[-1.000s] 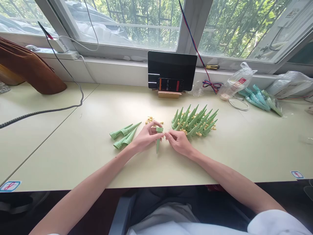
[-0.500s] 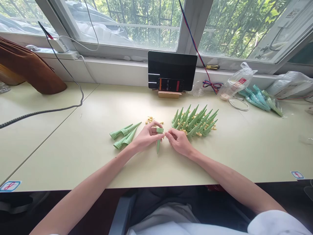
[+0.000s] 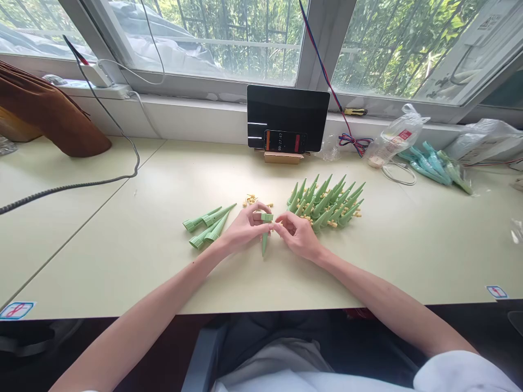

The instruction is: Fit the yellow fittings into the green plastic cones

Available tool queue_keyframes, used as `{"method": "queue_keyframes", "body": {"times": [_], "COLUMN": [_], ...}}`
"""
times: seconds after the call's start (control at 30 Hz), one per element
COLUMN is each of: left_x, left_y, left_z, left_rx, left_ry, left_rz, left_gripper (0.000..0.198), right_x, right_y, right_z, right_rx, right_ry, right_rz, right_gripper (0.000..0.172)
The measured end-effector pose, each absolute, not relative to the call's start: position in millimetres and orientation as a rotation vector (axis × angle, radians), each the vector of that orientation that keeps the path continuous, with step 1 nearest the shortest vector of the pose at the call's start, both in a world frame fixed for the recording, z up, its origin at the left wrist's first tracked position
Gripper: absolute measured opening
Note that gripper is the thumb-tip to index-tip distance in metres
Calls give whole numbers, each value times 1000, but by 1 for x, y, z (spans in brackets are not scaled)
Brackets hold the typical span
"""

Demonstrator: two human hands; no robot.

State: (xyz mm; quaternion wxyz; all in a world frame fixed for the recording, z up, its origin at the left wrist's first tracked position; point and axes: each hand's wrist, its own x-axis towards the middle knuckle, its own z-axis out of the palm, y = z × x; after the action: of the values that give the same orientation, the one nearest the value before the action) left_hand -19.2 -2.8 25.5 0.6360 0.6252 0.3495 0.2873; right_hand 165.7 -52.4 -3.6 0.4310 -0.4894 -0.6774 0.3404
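Note:
My left hand point(image 3: 244, 226) is closed around a green plastic cone point(image 3: 265, 246), its wide end up and its tip pointing down to the table. Pinched at the cone's side, my right hand point(image 3: 300, 235) has its thumb and finger on a small yellow piece, mostly hidden by the fingertips. Several loose yellow pieces point(image 3: 250, 200) lie just behind my left hand. Left of it, several bare green cones point(image 3: 207, 224) lie on their sides. Beyond my right hand stands a dense group of green cones point(image 3: 327, 200) with yellow pieces on them, tips up.
A dark tablet point(image 3: 288, 111) with a phone point(image 3: 285, 141) before it leans at the table's back. Plastic bags point(image 3: 398, 136) and blue-green packets point(image 3: 433, 163) lie back right. A black cable point(image 3: 81, 184) crosses the left side, near a brown cloth point(image 3: 49, 114).
My right hand has shifted slightly left, so its fingertips now meet my left fingers at the cone. The left hand and the cone have stayed almost still.

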Motion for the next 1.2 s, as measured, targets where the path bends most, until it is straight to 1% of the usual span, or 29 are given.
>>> {"method": "queue_keyframes", "body": {"times": [0.33,0.5,0.8,1.0,1.2], "left_x": [-19,-19,-19,-20,-20], "left_y": [-2,-1,-2,-2,-2], "left_z": [23,23,26,25,25], "left_rx": [1399,1410,1395,1402,1414], "left_ry": [807,819,810,800,798], "left_rz": [707,695,677,659,657], "left_gripper": [35,33,34,34,34], "right_x": [165,166,166,166,167], "right_y": [-53,-53,-51,-51,-50], "right_z": [-1,-3,-3,-3,-4], "right_rx": [-1187,-1167,-1187,-1210,-1204], "right_ry": [-1689,-1681,-1701,-1729,-1748], "right_rz": [879,896,875,840,844], "right_gripper": [22,21,28,39,42]}}
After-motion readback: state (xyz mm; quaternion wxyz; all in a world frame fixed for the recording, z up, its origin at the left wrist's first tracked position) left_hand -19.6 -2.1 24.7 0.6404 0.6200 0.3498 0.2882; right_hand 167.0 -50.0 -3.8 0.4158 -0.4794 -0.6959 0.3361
